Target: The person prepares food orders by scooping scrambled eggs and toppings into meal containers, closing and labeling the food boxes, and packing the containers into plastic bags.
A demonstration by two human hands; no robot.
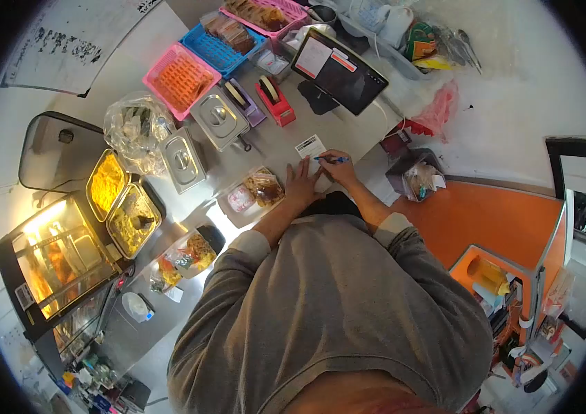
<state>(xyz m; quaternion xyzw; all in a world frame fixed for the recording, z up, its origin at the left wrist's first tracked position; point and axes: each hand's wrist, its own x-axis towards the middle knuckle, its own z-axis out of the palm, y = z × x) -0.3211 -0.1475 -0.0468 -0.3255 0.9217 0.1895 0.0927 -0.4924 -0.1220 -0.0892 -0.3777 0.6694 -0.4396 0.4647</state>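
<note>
My right hand [338, 170] grips a blue pen [334, 160], its tip over the lower edge of a small white printed slip [309, 146] on the metal counter. My left hand [300, 182] lies flat beside it, fingers stretched toward the slip and holding nothing. Just left of that hand is a clear food tray [235, 215] with a pink-and-white packet [240, 199] and brown food [264, 188] inside. A tablet on a stand [340, 69] faces me beyond the slip.
Red [274, 100] and purple tape dispensers [244, 102], lidded steel containers [219, 121] and pink [180, 81] and blue baskets [214, 52] stand farther back. Food pans [133, 221] and a lit warmer [62, 259] are leftward. A bin [414, 174] and orange surface [493, 217] lie rightward.
</note>
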